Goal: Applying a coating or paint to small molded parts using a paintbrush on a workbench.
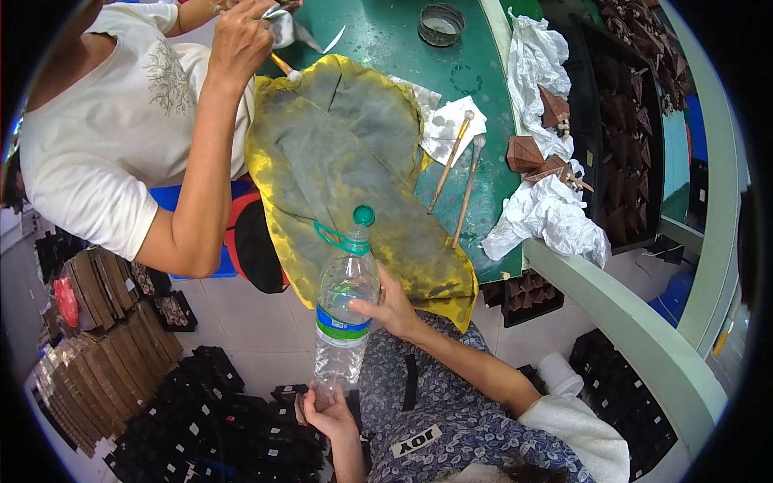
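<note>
Both hands are closed on one clear plastic bottle [332, 302] that has a blue and green label; it is in front of the person's lap, its green cap [364, 215] toward the far side and its base toward the near side. The right hand [390, 306] grasps the bottle's right side, thumb across the front by the label, while the left hand [328, 414] holds the base, fingers against it. A green carrying loop [334, 237] sticks out left from the neck. Behind the bottle's upper part spreads a yellow cloth [322, 153], heavily stained grey, lying over the green table [386, 32] and hanging past its near edge. Just right of the cloth are two slim brushes [451, 171], one lying partly on white paper [439, 133]; a round dark tin [441, 24] stands farther off. At far left, a co-worker's hand [241, 40] holds a brush and something whitish. Farther right, brown faceted pieces [525, 153] rest among crumpled white paper [555, 213], beside a black tray [592, 121] of similar pieces. Dark stacked items [233, 435] fill the near-left floor.
</note>
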Motion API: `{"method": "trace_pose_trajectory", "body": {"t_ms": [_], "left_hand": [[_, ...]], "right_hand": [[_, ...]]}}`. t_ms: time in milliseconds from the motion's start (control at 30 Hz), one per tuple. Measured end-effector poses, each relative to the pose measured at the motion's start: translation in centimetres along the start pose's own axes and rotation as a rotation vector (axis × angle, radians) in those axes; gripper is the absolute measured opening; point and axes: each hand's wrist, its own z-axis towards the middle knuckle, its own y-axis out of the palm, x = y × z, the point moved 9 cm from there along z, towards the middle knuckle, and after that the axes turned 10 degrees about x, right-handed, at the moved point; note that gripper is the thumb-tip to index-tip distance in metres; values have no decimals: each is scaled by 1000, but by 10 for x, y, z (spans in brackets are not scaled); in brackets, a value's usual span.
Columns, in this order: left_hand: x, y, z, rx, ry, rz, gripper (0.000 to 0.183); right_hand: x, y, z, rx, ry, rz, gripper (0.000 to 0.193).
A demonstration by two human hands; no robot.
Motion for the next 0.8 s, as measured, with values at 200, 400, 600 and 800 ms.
{"method": "trace_pose_trajectory", "body": {"t_ms": [200,400,600,800], "left_hand": [[0,-3,1,-17,11,1,20],[-8,0,8,-15,-2,-5,21],[-27,6,34,-49,-18,8,26],[-69,16,83,-168,-90,-6,22]], "right_hand": [[-1,-2,1,-5,-2,-45,67],[0,-2,0,1,-6,-6,66],[-7,6,-5,-53,6,23,73],[-40,19,-42,-154,-138,-425,90]]}}
